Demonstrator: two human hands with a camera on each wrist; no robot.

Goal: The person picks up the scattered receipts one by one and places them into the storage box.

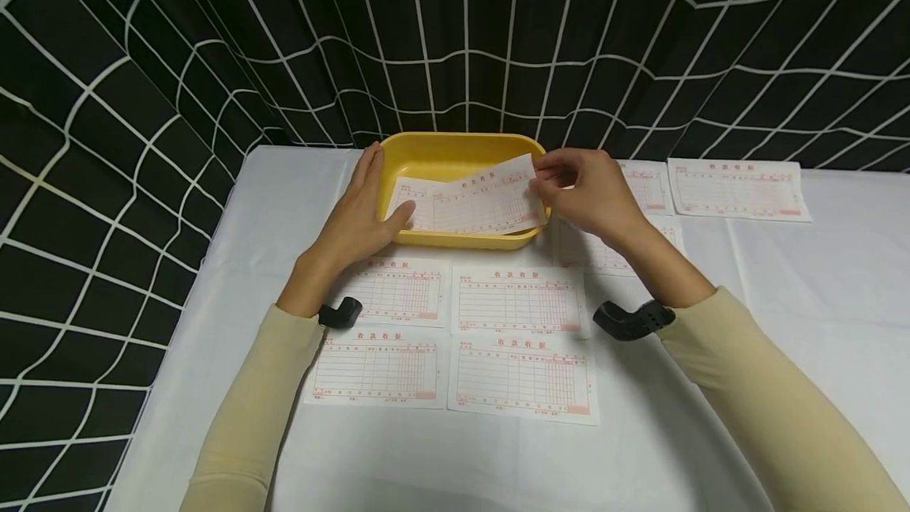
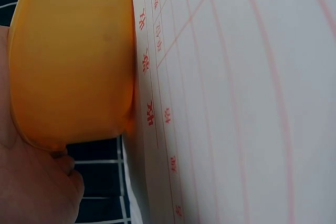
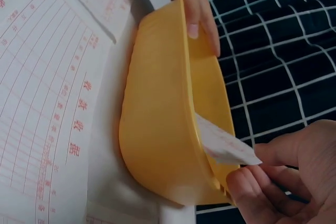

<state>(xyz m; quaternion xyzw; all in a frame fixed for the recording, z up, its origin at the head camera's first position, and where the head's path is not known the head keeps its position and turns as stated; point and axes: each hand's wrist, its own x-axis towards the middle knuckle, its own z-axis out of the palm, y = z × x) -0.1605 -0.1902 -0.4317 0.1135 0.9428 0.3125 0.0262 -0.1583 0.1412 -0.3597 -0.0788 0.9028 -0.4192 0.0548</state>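
Note:
A yellow plastic tray (image 1: pixel 462 241) stands at the back of the table. My left hand (image 1: pixel 351 216) grips its left end, thumb over the rim and fingers along the outer wall. Inside lies paper printed in red; a receipt slip (image 1: pixel 490 200) slants up toward the right. Its right end is pinched between thumb and fingers of my right hand (image 1: pixel 590 184), at the tray's right rim. The right wrist view shows the lifted corner of the slip (image 3: pixel 223 142) in that pinch. Another sheet (image 1: pixel 412 192) seems to lie under its left part.
Several similar slips lie flat in front of the tray, among them one receipt (image 1: pixel 522 378) nearest me. More lie at the right, such as a slip (image 1: pixel 739 190) near the back edge. A black cloth with a white grid (image 1: pixel 490 38) hangs behind the white-covered table (image 1: pixel 441 464).

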